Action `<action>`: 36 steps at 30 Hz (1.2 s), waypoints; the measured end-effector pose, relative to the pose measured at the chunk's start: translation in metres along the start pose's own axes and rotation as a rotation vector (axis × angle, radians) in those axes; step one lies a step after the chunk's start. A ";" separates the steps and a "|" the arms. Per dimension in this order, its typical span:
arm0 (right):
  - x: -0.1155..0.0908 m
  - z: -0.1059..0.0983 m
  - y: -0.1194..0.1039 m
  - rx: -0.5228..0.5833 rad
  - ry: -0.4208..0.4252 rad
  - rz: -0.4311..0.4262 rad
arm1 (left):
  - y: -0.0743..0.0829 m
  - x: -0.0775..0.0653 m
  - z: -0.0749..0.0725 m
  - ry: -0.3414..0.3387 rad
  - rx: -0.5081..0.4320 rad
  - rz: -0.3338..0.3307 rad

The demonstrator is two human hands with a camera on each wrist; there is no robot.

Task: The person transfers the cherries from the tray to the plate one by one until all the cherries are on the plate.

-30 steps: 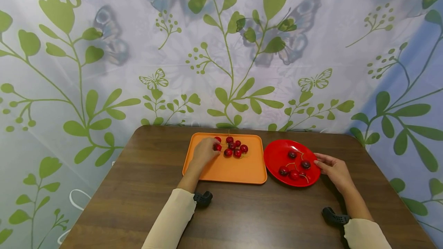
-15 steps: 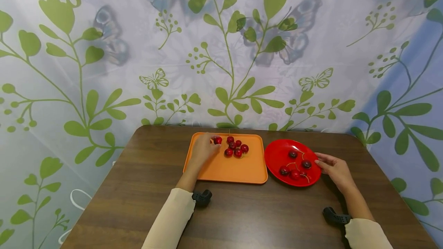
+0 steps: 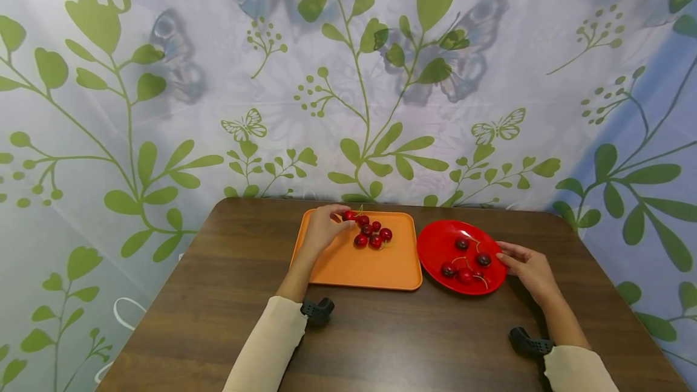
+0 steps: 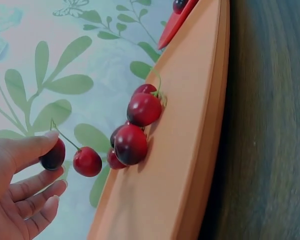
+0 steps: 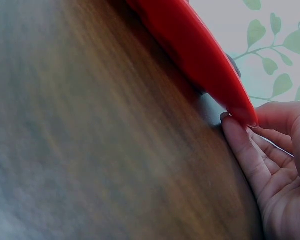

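My left hand pinches a dark red cherry between thumb and fingertips, over the back left part of an orange tray. From the pinch a green stem runs to a second cherry, which hangs close beside the others. Several more red cherries lie clustered on the tray, just right of the fingers. To the right, a red plate bears several cherries, some with stems showing. My right hand holds that plate's right rim, thumb and fingers on either side of the edge.
Tray and plate sit side by side near the back of a brown wooden table. A patterned curtain with leaves and butterflies hangs right behind the table's back edge. Dark wrist mounts are strapped on both forearms.
My left hand has shifted toward the back of the tray, then slightly right, with the pinched cherry lifting along. The right hand keeps its hold on the plate rim.
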State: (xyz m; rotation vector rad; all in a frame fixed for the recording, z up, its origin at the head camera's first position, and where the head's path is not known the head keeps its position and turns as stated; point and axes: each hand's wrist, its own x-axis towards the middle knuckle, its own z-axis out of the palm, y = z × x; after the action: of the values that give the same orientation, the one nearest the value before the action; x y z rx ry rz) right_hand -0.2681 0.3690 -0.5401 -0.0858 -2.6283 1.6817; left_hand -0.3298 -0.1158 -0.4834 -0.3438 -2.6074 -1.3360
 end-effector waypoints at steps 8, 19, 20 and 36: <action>0.000 0.000 0.000 0.002 0.004 -0.008 | 0.014 -0.002 0.003 -0.006 -0.066 0.063; -0.001 0.000 0.002 -0.006 0.001 -0.006 | 0.035 -0.009 0.011 -0.015 -0.068 0.102; -0.001 0.000 0.002 -0.004 0.000 -0.008 | 0.036 -0.010 0.012 -0.017 -0.061 0.108; -0.001 0.000 0.000 -0.010 -0.002 -0.009 | 0.058 -0.016 0.024 -0.047 -0.036 0.174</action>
State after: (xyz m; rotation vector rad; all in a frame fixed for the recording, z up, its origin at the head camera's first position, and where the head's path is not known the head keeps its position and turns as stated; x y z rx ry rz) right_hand -0.2675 0.3693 -0.5403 -0.0722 -2.6342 1.6671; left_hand -0.2996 -0.0654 -0.4571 -0.5997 -2.5254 -1.3324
